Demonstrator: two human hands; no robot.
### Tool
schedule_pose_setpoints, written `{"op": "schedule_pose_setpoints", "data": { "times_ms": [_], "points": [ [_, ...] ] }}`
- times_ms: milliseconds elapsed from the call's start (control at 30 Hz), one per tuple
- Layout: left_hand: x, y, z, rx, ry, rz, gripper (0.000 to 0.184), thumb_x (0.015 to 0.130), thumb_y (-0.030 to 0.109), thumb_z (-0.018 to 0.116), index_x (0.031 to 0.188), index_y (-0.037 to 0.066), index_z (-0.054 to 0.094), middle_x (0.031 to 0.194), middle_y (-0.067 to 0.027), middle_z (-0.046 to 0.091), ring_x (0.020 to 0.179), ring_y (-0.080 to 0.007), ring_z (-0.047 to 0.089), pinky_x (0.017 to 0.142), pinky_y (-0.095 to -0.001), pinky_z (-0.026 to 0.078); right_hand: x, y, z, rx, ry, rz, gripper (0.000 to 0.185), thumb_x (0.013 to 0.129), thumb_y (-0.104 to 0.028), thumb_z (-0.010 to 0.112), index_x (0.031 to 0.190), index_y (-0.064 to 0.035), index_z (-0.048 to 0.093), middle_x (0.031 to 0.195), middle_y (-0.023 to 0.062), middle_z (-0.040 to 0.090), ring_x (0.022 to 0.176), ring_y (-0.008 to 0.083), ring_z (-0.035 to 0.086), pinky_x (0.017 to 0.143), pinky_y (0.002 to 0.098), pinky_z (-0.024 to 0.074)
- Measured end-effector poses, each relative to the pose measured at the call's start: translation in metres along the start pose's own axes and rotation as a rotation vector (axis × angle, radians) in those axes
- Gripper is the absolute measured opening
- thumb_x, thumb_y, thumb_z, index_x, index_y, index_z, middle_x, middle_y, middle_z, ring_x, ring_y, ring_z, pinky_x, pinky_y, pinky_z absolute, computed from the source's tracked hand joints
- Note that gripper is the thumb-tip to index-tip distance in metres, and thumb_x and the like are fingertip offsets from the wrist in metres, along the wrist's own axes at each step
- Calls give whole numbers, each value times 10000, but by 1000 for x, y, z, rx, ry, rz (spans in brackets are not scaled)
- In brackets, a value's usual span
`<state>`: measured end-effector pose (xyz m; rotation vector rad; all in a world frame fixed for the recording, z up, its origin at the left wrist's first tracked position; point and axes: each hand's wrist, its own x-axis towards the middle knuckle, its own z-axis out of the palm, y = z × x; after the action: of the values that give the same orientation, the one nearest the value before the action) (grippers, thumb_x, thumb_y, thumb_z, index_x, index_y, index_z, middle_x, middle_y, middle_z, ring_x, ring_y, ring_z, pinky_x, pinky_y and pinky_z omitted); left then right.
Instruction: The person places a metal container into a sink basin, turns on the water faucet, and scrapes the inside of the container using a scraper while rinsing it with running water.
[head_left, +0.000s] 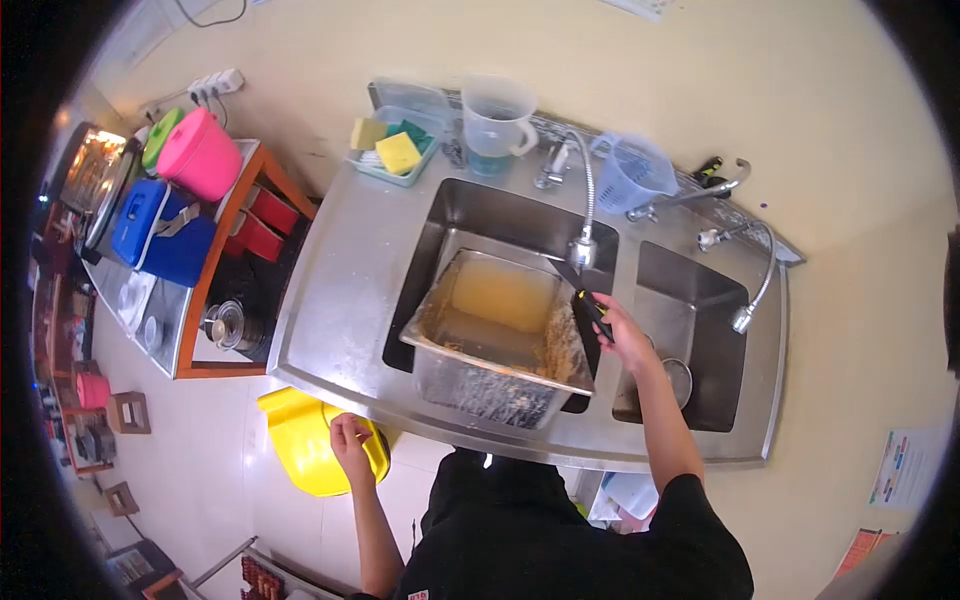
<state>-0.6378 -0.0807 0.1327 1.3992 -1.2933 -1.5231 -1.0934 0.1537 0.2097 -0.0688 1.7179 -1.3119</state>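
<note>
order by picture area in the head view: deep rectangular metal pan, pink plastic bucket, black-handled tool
1. Deep rectangular metal pan
2. Pink plastic bucket
3. Black-handled tool, held in the right hand

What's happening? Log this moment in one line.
Right hand: holding black-handled tool near metal pan | Left hand: nothing visible held | Pan: residue inside

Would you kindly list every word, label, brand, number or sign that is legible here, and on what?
No text is legible.
White paper poster on the right-hand wall: print too small.
Orange-red paper sheet below the poster: too blurred.
White paper sheet at the top edge: cut off, unreadable.
Small pale label on the black short-sleeved top: too small.
</note>
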Motion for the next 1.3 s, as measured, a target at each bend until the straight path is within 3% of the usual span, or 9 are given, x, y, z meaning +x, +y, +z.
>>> {"op": "schedule_pose_setpoints", "data": {
  "times_ms": [67, 167, 200, 300, 433, 600, 767, 1167, 1300],
  "points": [
    [3, 0, 3, 25, -33, 40, 153, 1046, 205, 533, 1046, 63, 590, 826, -7, 571, 749, -95, 554, 729, -254, 488, 33, 30, -3, -487, 90, -172, 515, 934, -219, 563, 1425, -76, 509, 1001, 115, 670, 846, 218, 658, 767, 357, 530],
    [0, 40, 46, 47, 13, 194, 129, 993, 133, 574, 1085, 42, 587, 913, -58, 594, 885, -157, 581, 852, -303, 483, 36, 33, 1, -1179, -124, -307, 473, 937, -287, 583, 1378, -117, 564, 1159, 168, 696, 1032, 302, 676, 903, 408, 521],
    [-2, 62, 67, 48, 50, 249, 148, 968, 110, 596, 1097, 38, 586, 937, -77, 599, 926, -183, 588, 892, -325, 479, 26, 1, 22, -1255, -244, -56, 430, 916, -318, 612, 1318, -167, 633, 1255, 161, 673, 1158, 351, 633, 993, 441, 493],
    [-5, 116, 109, 314, -70, 642, 248, 859, 69, 665, 1097, 38, 599, 1039, -141, 603, 1043, -269, 584, 980, -408, 453, 30, -50, 43, -1538, -480, -42, 395, 892, -303, 628, 1271, -205, 680, 1187, 146, 703, 1120, 362, 643, 973, 453, 506],
    [4, 132, 162, 308, -380, 733, 305, 785, 68, 702, 1081, 73, 628, 1065, -119, 622, 1054, -296, 590, 1017, -457, 413, 68, -92, 45, -1724, -395, -165, 369, 765, -335, 680, 1093, -186, 759, 1010, 140, 736, 993, 351, 691, 856, 488, 556],
    [21, 118, 205, 690, -454, 663, 297, 781, 87, 709, 1068, 149, 669, 1050, -21, 644, 1013, -225, 606, 1000, -426, 353, 72, -117, 64, -1787, -582, 17, 279, 874, -330, 618, 1060, -173, 753, 992, 146, 728, 966, 368, 680, 837, 493, 545],
    [19, 102, 222, 923, -413, 726, 299, 781, 121, 686, 1070, 199, 678, 1067, 43, 650, 996, -153, 600, 925, -373, 316, 91, -29, 40, -1539, -701, -53, 286, 945, -281, 547, 1061, -68, 698, 937, 208, 713, 877, 411, 691, 788, 531, 545],
    [9, 98, 255, 848, -462, 502, 212, 807, 92, 690, 1004, 169, 668, 1030, -4, 666, 1016, -175, 594, 967, -398, 287, 67, -45, -14, -1279, -225, 54, 414, 976, -246, 540, 1367, -108, 557, 1020, 236, 692, 952, 403, 666, 826, 492, 511],
    [46, 140, 286, 534, -678, 403, 204, 853, 77, 654, 1056, 71, 638, 1041, -123, 651, 973, -319, 631, 864, -432, 462, 35, -36, -34, -1113, 5, 4, 391, 982, -238, 558, 1350, -106, 578, 970, 226, 696, 878, 379, 679, 777, 450, 514]
  ]
}}
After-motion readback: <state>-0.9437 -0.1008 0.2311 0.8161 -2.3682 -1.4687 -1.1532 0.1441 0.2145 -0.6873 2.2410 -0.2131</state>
